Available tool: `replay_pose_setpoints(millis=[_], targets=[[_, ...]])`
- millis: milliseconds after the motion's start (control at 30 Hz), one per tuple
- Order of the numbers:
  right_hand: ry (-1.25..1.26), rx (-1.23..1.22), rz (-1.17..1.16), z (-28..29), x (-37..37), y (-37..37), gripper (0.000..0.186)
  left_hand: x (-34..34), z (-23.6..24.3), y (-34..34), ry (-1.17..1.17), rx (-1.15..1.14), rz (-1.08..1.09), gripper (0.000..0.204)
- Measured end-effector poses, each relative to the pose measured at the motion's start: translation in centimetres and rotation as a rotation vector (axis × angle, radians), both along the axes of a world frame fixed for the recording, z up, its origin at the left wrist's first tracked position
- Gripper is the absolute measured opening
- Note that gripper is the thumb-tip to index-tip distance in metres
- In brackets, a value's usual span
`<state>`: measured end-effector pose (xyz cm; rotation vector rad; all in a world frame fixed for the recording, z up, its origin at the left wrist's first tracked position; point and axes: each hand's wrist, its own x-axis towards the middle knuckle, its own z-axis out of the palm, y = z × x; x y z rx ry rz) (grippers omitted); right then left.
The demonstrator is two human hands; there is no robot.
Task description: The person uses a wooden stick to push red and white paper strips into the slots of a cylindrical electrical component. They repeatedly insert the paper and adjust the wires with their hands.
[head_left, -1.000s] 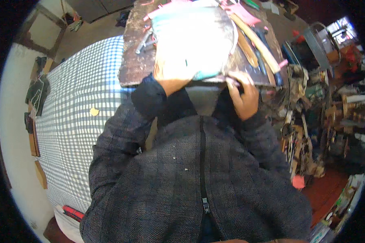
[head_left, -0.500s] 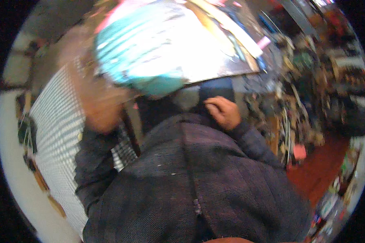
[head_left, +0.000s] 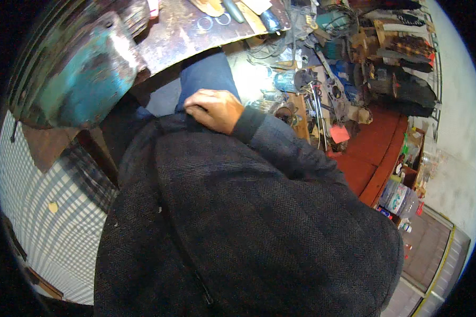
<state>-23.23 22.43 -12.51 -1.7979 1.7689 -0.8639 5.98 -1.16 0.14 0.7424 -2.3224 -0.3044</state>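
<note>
My right hand (head_left: 212, 111) rests over my blue-trousered thigh (head_left: 205, 71) beside my dark jacket's hem, fingers curled; whatever lies under them is hidden. My left hand is not visible. At upper left, a weathered teal and brown rounded piece (head_left: 84, 74) sits beside the worn workbench (head_left: 177, 39). On the bench are two small rings (head_left: 205, 24), a teal-handled tool (head_left: 232, 10) and strips of tan material (head_left: 206, 6).
A checked cloth surface (head_left: 55, 227) lies at left. At right are piled tools, wires and parts (head_left: 312, 95), a reddish-brown bench (head_left: 370, 150), hanging dark garments (head_left: 399, 87) and a large plastic bottle (head_left: 399, 199) among small items.
The view has swung round. My right hand has moved from the bench edge down to my thigh. My left hand moved leftward off the bright bench top and out of sight.
</note>
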Motion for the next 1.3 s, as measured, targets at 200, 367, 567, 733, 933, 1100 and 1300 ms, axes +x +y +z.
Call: replay_pose_setpoints(millis=[200,367,567,733,933,1100,1300], targets=[[0.008,0.150,-0.004,1.4,-0.3,1.1,0.013,0.0,0.9,0.8,0.032,0.026,-0.075,0.078],[0.040,0.129,0.039,2.0,0.3,0.5,0.013,0.3,1.5,1.6,0.102,0.101,-0.240,0.079],[0.026,0.141,0.017,1.7,0.8,0.8,0.014,4.3,5.6,1.0,0.349,0.421,-0.847,0.081],[0.041,0.131,0.025,1.5,0.7,1.2,0.015,7.9,9.5,0.3,0.501,0.710,-1.228,0.083],[0.003,0.127,0.039,2.0,0.8,1.4,0.015,7.5,8.1,0.8,0.439,0.613,-1.082,0.099],[0.005,0.095,0.017,2.4,1.5,1.4,0.015,5.2,8.1,-1.0,0.986,0.516,-0.367,0.041],[-0.017,0.039,-0.076,3.6,1.7,1.9,0.015,0.5,5.0,-2.4,0.933,0.403,0.107,0.031]])
